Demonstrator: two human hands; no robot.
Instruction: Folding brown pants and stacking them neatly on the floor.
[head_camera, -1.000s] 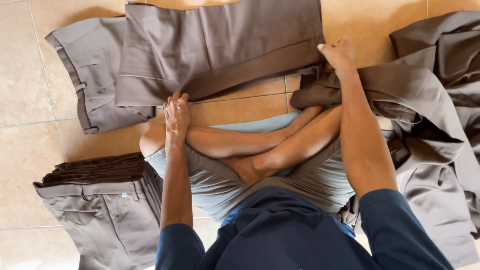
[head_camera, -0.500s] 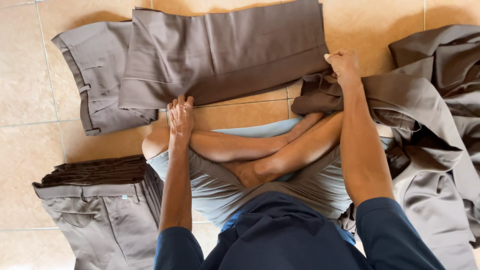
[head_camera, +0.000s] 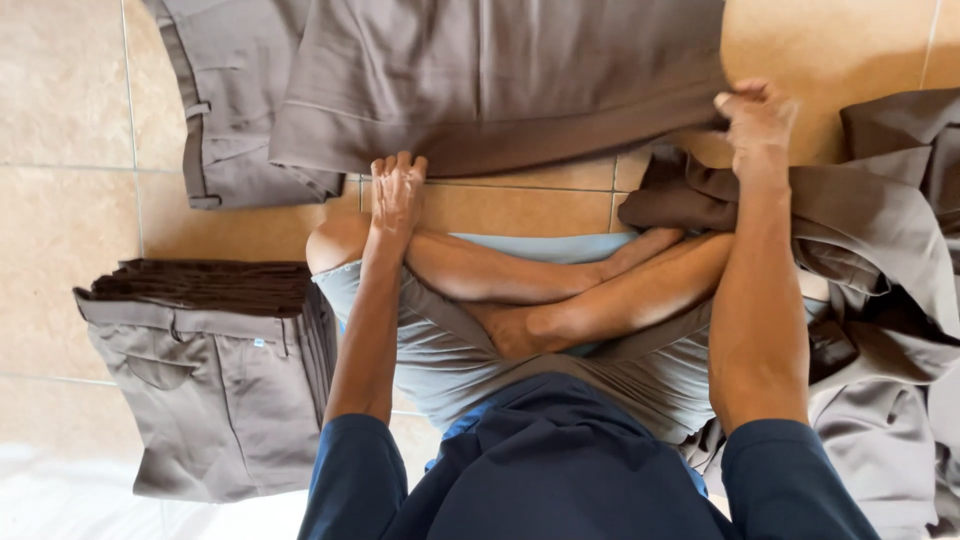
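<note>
A pair of brown trousers (head_camera: 480, 80) lies folded over on the tiled floor in front of my crossed legs. My left hand (head_camera: 397, 190) pinches the near edge of the folded leg at its lower left. My right hand (head_camera: 757, 115) grips the same edge at the trousers' right end. Both arms reach forward over my knees.
A neat stack of folded brown trousers (head_camera: 215, 370) sits on the floor at my left. A loose heap of unfolded brown trousers (head_camera: 890, 260) lies at my right, touching my right knee. Tan floor tiles (head_camera: 60, 90) surround everything.
Both hands have held the folded trouser edge throughout and have shifted slightly with it. The view has moved closer to the trousers.
</note>
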